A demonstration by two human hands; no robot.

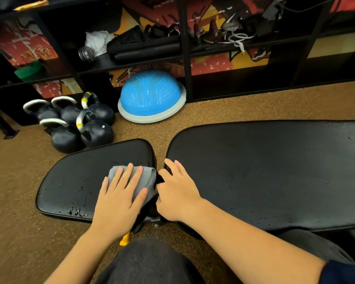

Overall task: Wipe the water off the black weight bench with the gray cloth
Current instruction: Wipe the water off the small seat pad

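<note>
Reference: the black weight bench (pixel 264 175), which has two pads with a narrow gap between them. Beyond its left end, a cluster of kettlebells (pixel 70 124) stands on the floor; on its short seat pad (pixel 74 177), water beads (pixel 78 211) sit along the near edge; the gray cloth (pixel 146 177) lies on that pad's right end, at the gap; the left hand (pixel 119 199) presses it flat with fingers straight and spread (nothing gripped). Beyond the gap sits a blue balance dome (pixel 151 95). The right hand (pixel 177 195) rests on the long pad's left edge, just beside the cloth; its fingers are loosely bent, grasping nothing.
</note>
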